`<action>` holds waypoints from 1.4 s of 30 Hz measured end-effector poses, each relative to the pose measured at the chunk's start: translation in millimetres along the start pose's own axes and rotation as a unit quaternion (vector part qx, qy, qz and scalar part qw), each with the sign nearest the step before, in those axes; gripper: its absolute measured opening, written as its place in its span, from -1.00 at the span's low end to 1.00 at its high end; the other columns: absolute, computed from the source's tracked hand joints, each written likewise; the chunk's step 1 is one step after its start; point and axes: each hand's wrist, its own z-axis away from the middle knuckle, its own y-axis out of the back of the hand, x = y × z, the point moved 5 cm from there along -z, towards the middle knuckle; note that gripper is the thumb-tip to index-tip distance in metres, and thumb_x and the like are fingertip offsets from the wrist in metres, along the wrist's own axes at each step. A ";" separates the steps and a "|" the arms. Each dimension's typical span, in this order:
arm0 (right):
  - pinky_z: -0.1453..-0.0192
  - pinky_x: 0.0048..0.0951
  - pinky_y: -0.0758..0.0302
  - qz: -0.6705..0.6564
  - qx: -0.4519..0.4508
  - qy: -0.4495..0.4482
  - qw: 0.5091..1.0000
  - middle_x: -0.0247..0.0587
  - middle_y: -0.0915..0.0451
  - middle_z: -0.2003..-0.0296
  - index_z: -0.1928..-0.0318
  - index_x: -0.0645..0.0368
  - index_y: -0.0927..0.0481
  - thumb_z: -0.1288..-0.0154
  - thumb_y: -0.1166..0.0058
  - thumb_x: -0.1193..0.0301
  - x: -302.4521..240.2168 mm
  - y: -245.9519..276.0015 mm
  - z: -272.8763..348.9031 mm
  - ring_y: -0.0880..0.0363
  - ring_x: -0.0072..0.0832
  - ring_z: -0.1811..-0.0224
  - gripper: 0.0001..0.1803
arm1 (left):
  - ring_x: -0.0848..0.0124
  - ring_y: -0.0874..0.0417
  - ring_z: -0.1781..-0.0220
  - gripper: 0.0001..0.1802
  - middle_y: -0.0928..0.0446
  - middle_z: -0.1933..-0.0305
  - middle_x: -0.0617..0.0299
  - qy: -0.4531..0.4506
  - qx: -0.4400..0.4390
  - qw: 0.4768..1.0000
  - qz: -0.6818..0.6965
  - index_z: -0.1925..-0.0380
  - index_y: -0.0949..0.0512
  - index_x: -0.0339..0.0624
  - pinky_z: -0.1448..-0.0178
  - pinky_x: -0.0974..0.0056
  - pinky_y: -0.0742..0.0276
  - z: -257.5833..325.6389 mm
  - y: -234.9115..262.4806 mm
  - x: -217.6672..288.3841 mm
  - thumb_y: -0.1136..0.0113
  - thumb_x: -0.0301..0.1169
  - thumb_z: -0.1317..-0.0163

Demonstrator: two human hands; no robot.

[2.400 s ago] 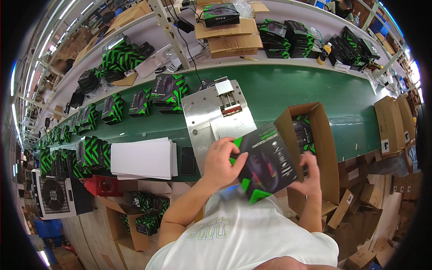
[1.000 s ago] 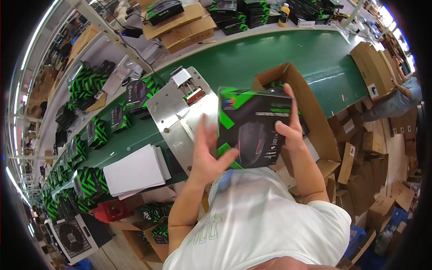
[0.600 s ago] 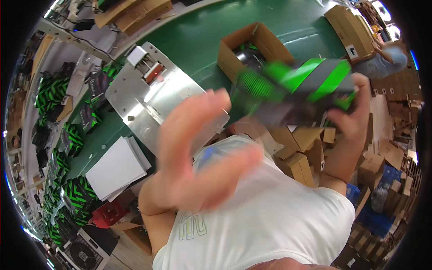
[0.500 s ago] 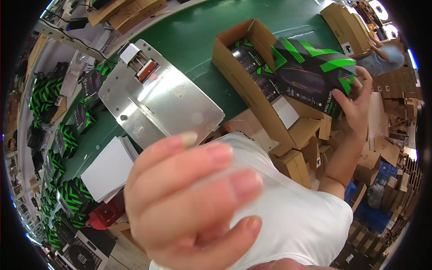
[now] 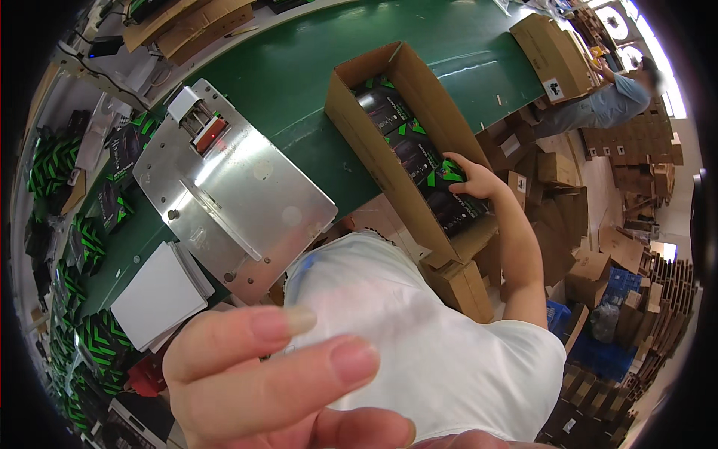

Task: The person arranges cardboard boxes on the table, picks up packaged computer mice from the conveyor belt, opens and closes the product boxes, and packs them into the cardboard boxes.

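Note:
My right hand [image 5: 479, 182] reaches into a long open cardboard carton [image 5: 374, 150] on the right. Its fingers and thumb are on the top end of a black-and-green computer mouse box [image 5: 452, 212] at the carton's near end. Further along inside lie more mouse boxes [image 5: 382, 107] of the same kind, in a row. Large and close to the view, my left hand [image 5: 262, 378] is raised over my white shirt. Its fingers are loosely bent and apart, with nothing visible in them.
A metal plate fixture [image 5: 247, 187] with a red-and-silver clamp sits on the green table [image 5: 299, 67]. Beside it lies a stack of white sheets [image 5: 161, 292]. Black-and-green boxes [image 5: 112, 340] line the left. Another carton [image 5: 550, 56] and a person [image 5: 613, 105] are at the far right.
My right hand has brought the mouse box down and left, from above the carton into its near end. My left hand has shifted slightly down and left, its fingers spread more.

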 end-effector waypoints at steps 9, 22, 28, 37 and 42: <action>-0.34 -0.33 -0.30 -0.051 -0.040 0.010 0.998 0.10 -0.46 -0.16 -0.48 0.16 0.02 -0.04 -0.37 0.51 36.7 -10.8 -7.9 -0.43 -0.18 -0.23 0.06 | 0.14 -0.54 0.02 -0.52 -0.50 -0.01 0.11 0.225 0.071 0.971 0.041 -0.08 -0.41 0.14 -0.02 0.08 -0.49 -12.5 -21.1 -3.7 -0.36 -0.32 -0.17; -0.17 -0.27 -0.46 0.083 -0.072 -0.063 0.992 0.15 -0.63 0.05 -0.10 0.40 -0.51 0.21 -0.55 0.24 -25.2 20.3 -65.5 -0.60 -0.12 -0.07 -0.17 | 0.29 -0.63 0.12 -0.72 -0.36 -0.16 0.48 0.155 0.026 0.987 0.038 0.02 -0.59 0.12 0.03 0.10 -0.56 -33.2 -29.8 1.5 -0.14 -0.49 -0.33; 0.04 -0.25 -0.60 0.264 -0.052 0.022 0.963 0.16 -0.68 0.21 0.17 0.42 -0.64 0.08 -0.45 -0.03 -45.3 35.0 -109.5 -0.69 -0.11 0.11 -0.28 | 0.32 -0.62 0.10 -0.71 -0.28 -0.22 0.59 0.261 -0.066 0.963 0.026 0.01 -0.60 0.14 0.04 0.10 -0.56 -45.5 -48.3 6.4 -0.11 -0.52 -0.36; 0.05 -0.28 -0.64 0.463 -0.214 -0.065 0.858 -0.06 -0.72 0.35 0.41 0.21 -0.74 -0.02 -0.31 -0.22 -45.3 21.5 -112.8 -0.72 -0.28 0.14 -0.36 | 0.40 -0.60 0.13 -0.68 -0.25 -0.19 0.63 0.505 0.071 0.858 -0.070 -0.09 -0.54 0.17 0.03 0.13 -0.55 -50.7 -41.0 3.5 -0.06 -0.48 -0.41; 0.05 -0.25 -0.63 0.538 -0.214 0.037 0.814 -0.06 -0.72 0.28 0.30 0.22 -0.74 0.10 -0.37 -0.26 -74.2 2.3 -125.4 -0.72 -0.24 0.12 -0.28 | 0.38 -0.55 0.07 -0.57 -0.23 -0.28 0.57 0.274 -0.011 0.951 -0.141 -0.24 -0.40 0.14 0.02 0.15 -0.53 -32.2 -34.9 11.9 -0.10 -0.42 -0.39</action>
